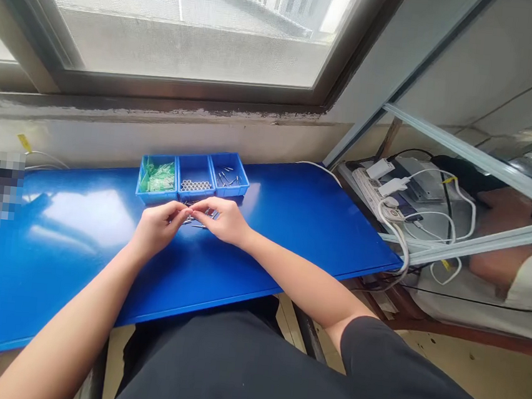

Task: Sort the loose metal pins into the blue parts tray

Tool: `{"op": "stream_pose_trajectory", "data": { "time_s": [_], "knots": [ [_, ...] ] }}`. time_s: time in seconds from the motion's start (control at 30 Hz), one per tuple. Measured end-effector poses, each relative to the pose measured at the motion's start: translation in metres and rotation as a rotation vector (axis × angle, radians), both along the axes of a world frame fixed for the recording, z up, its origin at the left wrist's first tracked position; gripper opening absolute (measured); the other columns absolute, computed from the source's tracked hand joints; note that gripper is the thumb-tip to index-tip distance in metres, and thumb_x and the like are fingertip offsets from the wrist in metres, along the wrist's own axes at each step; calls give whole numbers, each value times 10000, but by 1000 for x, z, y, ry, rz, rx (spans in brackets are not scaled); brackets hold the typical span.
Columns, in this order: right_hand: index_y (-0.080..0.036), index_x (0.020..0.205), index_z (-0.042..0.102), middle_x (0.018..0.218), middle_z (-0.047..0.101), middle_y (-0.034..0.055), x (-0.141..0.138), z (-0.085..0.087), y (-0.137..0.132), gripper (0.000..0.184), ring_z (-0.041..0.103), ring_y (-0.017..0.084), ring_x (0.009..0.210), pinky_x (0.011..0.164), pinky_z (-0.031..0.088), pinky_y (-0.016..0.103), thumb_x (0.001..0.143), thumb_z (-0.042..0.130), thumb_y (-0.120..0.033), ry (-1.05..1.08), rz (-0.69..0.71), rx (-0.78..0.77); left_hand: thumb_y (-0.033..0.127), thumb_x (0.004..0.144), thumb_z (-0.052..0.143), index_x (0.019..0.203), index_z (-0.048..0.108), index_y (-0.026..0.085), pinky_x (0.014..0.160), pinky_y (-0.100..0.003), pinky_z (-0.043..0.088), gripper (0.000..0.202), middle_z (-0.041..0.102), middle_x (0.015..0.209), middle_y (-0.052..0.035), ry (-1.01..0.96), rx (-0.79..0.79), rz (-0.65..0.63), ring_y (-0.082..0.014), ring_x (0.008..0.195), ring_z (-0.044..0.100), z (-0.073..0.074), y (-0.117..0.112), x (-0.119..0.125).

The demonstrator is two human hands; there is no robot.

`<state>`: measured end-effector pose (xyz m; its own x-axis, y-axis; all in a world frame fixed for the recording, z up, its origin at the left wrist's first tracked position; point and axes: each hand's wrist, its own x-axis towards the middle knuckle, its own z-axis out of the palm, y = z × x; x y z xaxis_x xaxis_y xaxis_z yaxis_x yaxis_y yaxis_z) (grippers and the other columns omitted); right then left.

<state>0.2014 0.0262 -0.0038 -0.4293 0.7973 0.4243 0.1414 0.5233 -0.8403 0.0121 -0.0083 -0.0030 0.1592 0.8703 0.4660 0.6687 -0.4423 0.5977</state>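
My left hand [157, 225] and my right hand [223, 219] meet over the blue table [291, 227], just in front of three small blue bins. Both hands have their fingers pinched together on small metal parts [197, 217] that lie between them; what each fingertip holds is too small to name. The left bin [156, 178] holds green pieces. In the middle bin [196, 178] lies a row of small metal cylinders. Thin metal pins are scattered in the right bin [229, 174].
A window and its grey sill run behind the table. To the right, a power strip [375, 188] with white plugs and cables sits behind a metal frame [481, 160]. Another person's arm [501, 241] lies at the far right.
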Motion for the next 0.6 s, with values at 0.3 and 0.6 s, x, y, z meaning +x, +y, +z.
{"op": "stream_pose_trajectory", "data": {
  "time_s": [0.3,0.6],
  "knots": [
    [-193,895,736,916,715,56,1,1,4,127,640,170,896,813,522,322,839,675,-288,69,-113,98,366,895,593,1039,690,185,499,-195,386,252,520,559,61,-45,-11,-68,-74,469,419,2,-2,5],
    [-154,879,654,907,704,54,-5,-5,3,250,652,144,844,743,513,272,807,681,-392,231,-1,-256,367,909,546,942,639,185,510,-200,381,207,497,543,65,-2,-17,15,-84,471,421,-2,0,4]
  ]
}}
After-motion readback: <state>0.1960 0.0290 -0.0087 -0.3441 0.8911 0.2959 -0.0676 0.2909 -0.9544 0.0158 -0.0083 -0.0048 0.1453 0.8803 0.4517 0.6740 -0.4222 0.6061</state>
